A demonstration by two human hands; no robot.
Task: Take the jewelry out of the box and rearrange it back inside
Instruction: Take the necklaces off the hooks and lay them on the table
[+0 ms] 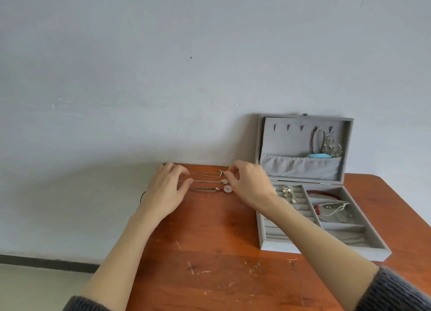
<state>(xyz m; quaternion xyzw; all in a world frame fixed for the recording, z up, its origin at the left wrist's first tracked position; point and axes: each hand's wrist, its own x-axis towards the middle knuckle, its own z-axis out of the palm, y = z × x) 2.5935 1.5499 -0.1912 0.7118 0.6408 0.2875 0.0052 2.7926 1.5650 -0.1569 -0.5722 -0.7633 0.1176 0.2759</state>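
Three necklaces lie stretched side by side at the far edge of the wooden table (210,240): a thin silver chain (205,172), a second chain (205,181) with a small white pendant, and a dark cord (203,189) with a white ring pendant (226,189). My left hand (166,189) rests over their left ends, its fingers pinching the chains. My right hand (249,185) pinches the pendant end of the upper chains. The grey jewelry box (326,250) stands open to the right, holding earrings (289,194), a red bracelet (323,194) and a red-beaded cord (331,209).
The box lid (303,166) leans against the wall, with necklaces (326,141) hung on its hooks and a blue item in its pocket. The table's left edge falls off to the floor (35,287). The wall runs right behind the table.
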